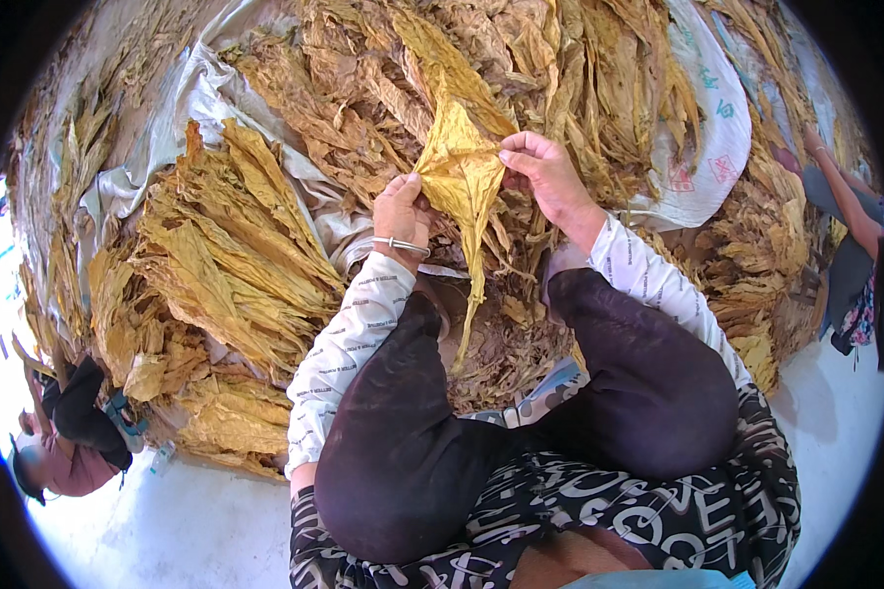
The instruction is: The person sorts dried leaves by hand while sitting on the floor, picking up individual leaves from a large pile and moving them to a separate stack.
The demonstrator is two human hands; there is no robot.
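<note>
A yellow dried leaf, apparently tobacco (462, 166), is stretched between my two hands, its narrow end hanging down between my knees. My left hand (402, 213) pinches its left edge between thumb and fingers. The right edge is pinched by my right hand (549, 177). Behind the leaf lies a heap of browner dried leaves (353, 110). Left of my left hand, a pile of yellow-brown leaves (228, 250) is laid roughly lengthwise. Small leaf scraps (501, 361) cover the ground between my legs.
White woven sacks (714, 140) (214, 81) lie under and among the leaves on both sides. One person (81, 464) sits at the far left, and another (854, 243) at the far right. A clear plastic bottle (163, 456) lies on the pale floor (206, 523) at lower left.
</note>
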